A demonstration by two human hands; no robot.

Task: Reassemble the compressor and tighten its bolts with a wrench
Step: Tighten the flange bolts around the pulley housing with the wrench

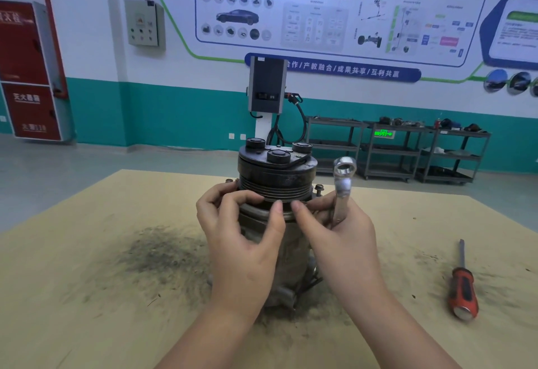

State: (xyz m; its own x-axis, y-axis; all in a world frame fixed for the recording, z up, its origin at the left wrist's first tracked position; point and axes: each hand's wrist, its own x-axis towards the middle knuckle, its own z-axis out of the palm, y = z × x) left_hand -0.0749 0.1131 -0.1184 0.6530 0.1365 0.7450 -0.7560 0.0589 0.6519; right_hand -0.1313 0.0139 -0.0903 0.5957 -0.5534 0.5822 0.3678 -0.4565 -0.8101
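Observation:
The compressor (276, 176) stands upright in the middle of the table, its dark grooved pulley and clutch plate on top. Bolts (319, 188) stick up from its flange at left and right. My left hand (244, 234) curls round the flange just under the pulley on the near left side. My right hand (340, 237) grips a silver ring wrench (343, 185) whose ring end points up, while its fingertips touch the flange on the near right. Both hands hide most of the lower compressor body.
The wooden tabletop (87, 266) carries dark grit around the compressor. A red-and-black screwdriver (463, 287) lies at the right. Beyond the table stand a charging unit (266, 89) and metal shelf carts (393, 150) against the wall.

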